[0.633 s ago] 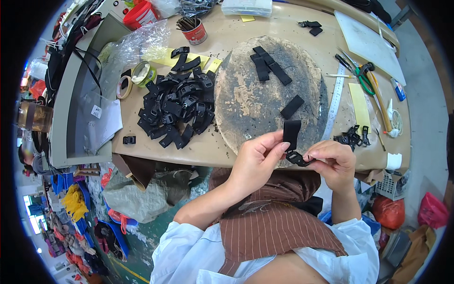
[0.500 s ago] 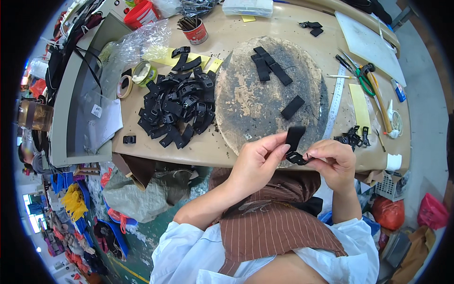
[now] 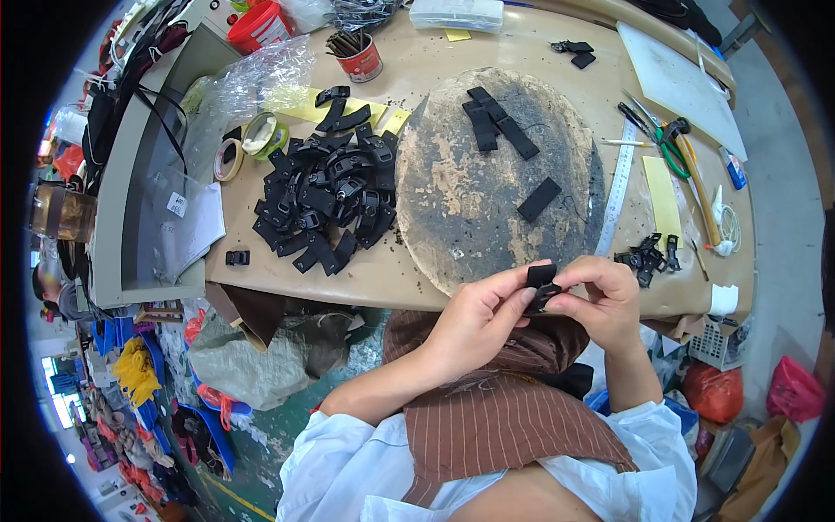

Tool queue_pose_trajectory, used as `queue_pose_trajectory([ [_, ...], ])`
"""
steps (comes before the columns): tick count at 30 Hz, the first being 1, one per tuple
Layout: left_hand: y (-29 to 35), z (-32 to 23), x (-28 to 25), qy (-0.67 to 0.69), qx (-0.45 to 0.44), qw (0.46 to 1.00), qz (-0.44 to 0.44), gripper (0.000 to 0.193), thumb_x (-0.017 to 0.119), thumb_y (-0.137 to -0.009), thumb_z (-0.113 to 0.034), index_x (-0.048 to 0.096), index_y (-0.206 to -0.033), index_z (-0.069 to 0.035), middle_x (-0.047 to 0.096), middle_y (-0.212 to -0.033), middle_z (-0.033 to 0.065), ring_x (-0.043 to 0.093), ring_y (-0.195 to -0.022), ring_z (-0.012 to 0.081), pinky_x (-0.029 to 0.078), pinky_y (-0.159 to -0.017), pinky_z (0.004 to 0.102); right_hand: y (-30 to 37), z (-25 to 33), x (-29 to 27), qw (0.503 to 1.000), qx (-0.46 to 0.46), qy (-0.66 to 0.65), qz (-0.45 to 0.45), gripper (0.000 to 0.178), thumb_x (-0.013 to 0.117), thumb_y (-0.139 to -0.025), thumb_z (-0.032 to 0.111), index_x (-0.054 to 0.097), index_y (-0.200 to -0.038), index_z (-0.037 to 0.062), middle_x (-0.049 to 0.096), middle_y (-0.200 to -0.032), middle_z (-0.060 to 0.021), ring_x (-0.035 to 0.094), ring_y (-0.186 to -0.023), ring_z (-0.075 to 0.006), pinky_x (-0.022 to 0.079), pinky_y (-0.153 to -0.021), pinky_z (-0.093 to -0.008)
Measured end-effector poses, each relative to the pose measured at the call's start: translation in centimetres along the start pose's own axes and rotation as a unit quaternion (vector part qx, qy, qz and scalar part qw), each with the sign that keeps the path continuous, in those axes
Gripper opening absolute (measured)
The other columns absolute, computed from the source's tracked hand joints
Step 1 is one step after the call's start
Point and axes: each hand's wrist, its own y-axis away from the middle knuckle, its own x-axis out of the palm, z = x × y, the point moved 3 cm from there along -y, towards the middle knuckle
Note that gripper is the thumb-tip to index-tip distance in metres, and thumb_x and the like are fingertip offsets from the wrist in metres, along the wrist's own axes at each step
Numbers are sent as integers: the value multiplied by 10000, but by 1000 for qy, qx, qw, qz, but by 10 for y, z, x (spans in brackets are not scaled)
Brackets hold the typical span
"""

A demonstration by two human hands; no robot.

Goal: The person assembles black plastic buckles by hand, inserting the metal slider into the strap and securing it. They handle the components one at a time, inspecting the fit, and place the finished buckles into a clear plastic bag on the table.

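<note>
Pinching from left: left hand, thumb and forefinger clamped on black strap, forearm slanting up from lower left. Strap between both hands, by near edge of round board in view; visible end points away from body, long axis roughly fore-and-aft. Buckle at strap's near end, between thumbs. Right hand equally near, bent thumb and forefinger closed on buckle; forearm steep, nearly upright in view.

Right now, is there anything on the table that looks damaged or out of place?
Yes. The round board looks worn: its dark surface is patchy, with pale areas showing. Also, one small black piece lies alone to the left of the black pile.
</note>
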Motion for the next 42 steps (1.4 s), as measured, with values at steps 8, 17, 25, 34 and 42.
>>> queue_pose_trajectory([
  [8,3,0,-5,-136,82,984,84,270,522,-920,-81,582,-1180,-43,614,-725,91,583,-643,104,453,-581,253,3,4,3,996,25,-82,-30,229,740,-687,-69,647,-882,7,582,-875,-75,573,-787,-137,451,-691,-240],
  [17,-1,-7,-12,-324,144,934,49,248,655,-843,-131,632,-1064,-23,661,-790,139,661,-683,235,503,-599,313,-5,-5,5,991,97,-85,45,213,684,-790,0,588,-980,14,538,-904,-20,541,-836,-80,447,-742,-225],
  [25,-7,-5,-29,-12,10,999,-29,248,725,-761,-18,650,-996,7,632,-960,55,639,-799,105,506,-681,218,6,-22,8,931,195,-306,-32,197,660,-825,12,551,-989,12,582,-846,-22,577,-736,-79,484,-674,-217],
  [34,-8,6,-28,86,60,990,-92,225,718,-759,17,639,-969,35,561,-1072,96,616,-869,129,514,-776,243,4,-18,11,948,169,-249,-104,147,671,-835,55,578,-938,4,574,-820,-9,561,-706,-70,472,-650,-208],
  [42,-13,4,-33,144,43,986,67,133,697,-792,-7,641,-910,18,594,-1056,94,583,-887,97,486,-771,234,3,-14,9,959,128,-244,-73,157,654,-865,108,575,-957,9,566,-898,-1,522,-813,-47,426,-740,-198],
])
